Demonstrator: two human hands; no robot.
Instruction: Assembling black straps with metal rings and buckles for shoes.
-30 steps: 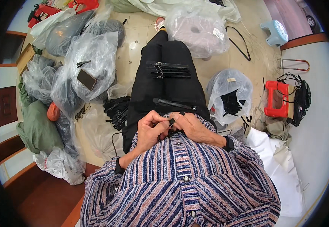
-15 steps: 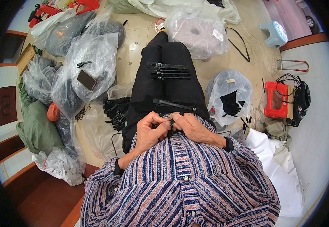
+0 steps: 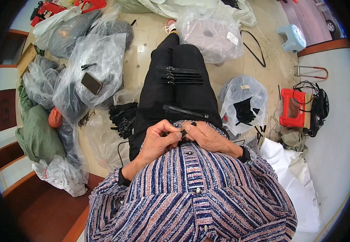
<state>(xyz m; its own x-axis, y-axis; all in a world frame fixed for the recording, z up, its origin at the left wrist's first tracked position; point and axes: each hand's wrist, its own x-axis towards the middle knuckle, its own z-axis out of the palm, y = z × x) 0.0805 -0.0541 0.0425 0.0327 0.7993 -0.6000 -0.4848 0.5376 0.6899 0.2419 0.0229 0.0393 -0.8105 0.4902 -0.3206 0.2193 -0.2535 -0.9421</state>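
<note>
Both hands met at the person's lap, the left hand point(image 3: 158, 139) and right hand point(image 3: 205, 137) pinched shut on a small black clip point(image 3: 185, 131) between their fingertips. Compared with a second earlier, the hands and clip had barely shifted, so the fiddling looked unfinished. Just beyond the clip a loose black hanger point(image 3: 185, 111) lay across the thighs, a stack of hangers point(image 3: 179, 75) farther toward the knees, a bundle point(image 3: 123, 117) left of the lap.
</note>
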